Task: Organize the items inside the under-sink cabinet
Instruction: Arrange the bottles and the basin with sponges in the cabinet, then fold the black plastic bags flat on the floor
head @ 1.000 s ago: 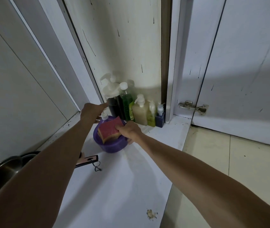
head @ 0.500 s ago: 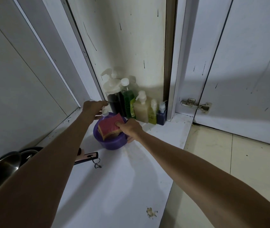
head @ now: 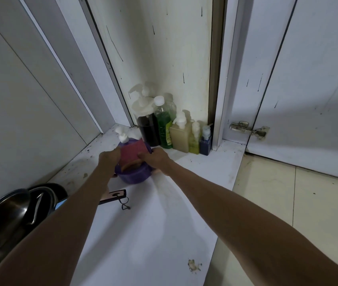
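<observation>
Head view, under-sink shelf. Purple bowl: near the front of the bottle row, holding a pink sponge and a small pump bottle. Your left hand grips its left rim; your right hand grips the right rim beside the sponge. Back corner, side by side: dark bottle, green bottle, beige bottle. Far left: pans.

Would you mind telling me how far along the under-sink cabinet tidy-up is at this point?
Done: the row of soap bottles stands against the back wall. In hand: the left hand and right hand grip the round purple plastic bowl, which holds a pink sponge and a small white pump bottle. Left: the dark metal pans and a black handle with a cord loop on the white cabinet floor.
</observation>
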Motion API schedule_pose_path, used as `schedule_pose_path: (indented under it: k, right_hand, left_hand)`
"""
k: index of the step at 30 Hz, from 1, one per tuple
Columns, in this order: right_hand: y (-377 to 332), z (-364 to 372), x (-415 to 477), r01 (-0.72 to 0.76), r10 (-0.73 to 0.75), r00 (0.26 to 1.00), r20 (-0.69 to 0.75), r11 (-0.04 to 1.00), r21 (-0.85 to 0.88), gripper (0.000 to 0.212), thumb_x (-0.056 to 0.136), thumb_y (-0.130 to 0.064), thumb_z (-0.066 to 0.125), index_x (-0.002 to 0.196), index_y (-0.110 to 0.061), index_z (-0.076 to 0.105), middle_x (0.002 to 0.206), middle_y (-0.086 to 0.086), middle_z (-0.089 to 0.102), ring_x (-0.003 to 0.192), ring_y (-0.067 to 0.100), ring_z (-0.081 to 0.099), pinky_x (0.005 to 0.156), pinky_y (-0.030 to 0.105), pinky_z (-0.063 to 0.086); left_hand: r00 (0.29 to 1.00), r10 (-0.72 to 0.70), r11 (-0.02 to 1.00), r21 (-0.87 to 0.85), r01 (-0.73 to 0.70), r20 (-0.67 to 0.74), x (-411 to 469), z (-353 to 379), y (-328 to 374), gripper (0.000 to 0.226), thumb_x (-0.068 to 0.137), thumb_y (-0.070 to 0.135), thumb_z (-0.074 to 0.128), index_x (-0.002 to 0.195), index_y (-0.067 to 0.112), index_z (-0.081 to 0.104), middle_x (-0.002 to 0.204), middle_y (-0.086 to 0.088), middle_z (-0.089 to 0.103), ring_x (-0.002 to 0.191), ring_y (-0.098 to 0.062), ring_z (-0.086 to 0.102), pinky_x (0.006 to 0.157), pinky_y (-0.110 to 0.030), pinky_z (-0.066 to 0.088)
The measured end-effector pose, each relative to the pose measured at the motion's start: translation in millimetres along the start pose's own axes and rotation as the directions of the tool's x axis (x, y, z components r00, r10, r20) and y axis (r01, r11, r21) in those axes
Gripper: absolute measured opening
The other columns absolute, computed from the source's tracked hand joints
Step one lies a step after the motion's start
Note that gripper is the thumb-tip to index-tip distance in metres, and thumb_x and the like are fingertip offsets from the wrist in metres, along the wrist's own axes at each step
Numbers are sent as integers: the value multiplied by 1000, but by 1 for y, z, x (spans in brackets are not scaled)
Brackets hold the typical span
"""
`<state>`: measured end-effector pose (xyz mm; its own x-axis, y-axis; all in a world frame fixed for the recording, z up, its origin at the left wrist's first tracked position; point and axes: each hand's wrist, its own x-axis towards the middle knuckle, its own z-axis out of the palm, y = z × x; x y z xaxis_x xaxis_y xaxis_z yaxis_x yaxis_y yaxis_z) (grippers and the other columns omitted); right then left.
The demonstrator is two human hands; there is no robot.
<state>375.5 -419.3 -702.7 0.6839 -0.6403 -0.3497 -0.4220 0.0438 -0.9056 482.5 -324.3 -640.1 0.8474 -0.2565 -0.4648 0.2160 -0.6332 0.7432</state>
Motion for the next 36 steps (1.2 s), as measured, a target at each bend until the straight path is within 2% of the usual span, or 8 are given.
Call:
schedule_pose_path:
  k: [3,5,9,13,16,26,30,36]
  right_hand:
    - [-7,-3,-9,9,-8,1000,13,996,-89,78,76,-62,62,129,-5,56,123,17,63,109,33,61,97,48,51]
    - [-13,-10,-23,76,-66,997,48,967,-241,65,89,-57,56,128,-5,55,123,15,62,110,32,60,96,46,50]
    - [-5,-52,-52,283,-241,957,161,660,-696,66,93,-57,52,139,-10,45,132,11,58,118,29,57,95,38,47]
    - [15,-125,-85,285,-231,952,201,426,-859,70,91,-56,55,144,-13,40,137,9,55,122,30,55,94,38,49]
    - [31,-191,-117,169,-169,980,110,397,-902,73,90,-62,52,146,-17,38,137,7,55,122,28,54,95,37,47]
    - [109,-424,-294,-311,37,947,-318,339,-888,70,92,-57,52,149,-20,34,147,5,45,134,24,43,107,36,36]
    - [156,-506,-384,-489,119,871,-476,303,-818,82,88,-54,60,154,-23,22,153,7,35,137,28,37,109,40,36]
    - [235,-584,-489,-745,364,664,-653,247,-620,132,62,-65,79,155,-31,-7,160,14,12,145,39,19,113,59,26]
  left_hand:
    - [994,92,993,74,-87,-56,4,-1,-5,60,90,43,61,125,-4,50,114,-18,56,105,-38,58,78,-43,50]
    - [951,271,932,288,-220,-149,1,3,-8,49,90,35,58,121,-4,55,110,-19,59,101,-36,57,80,-40,47]
    - [671,720,585,673,-453,-174,-36,21,-12,30,88,30,52,104,6,58,102,-16,57,97,-35,54,83,-45,44]
    - [389,894,188,604,-775,222,-66,49,-14,21,89,36,47,86,18,58,82,1,58,74,-19,57,61,-33,49]
    - [317,817,23,522,-852,481,-95,85,-4,18,86,35,62,95,19,61,89,5,59,83,-16,58,67,-29,49]
    - [118,509,-247,276,-929,852,-275,281,47,47,87,52,58,125,25,51,122,3,55,114,-17,54,91,-30,40]
    - [9,355,-351,143,-925,935,-371,363,42,67,84,56,59,140,24,38,133,-1,45,122,-20,47,97,-34,41]
    - [-99,181,-461,-5,-887,979,-485,461,17,95,78,58,66,151,21,19,151,-8,27,135,-27,34,104,-42,40]
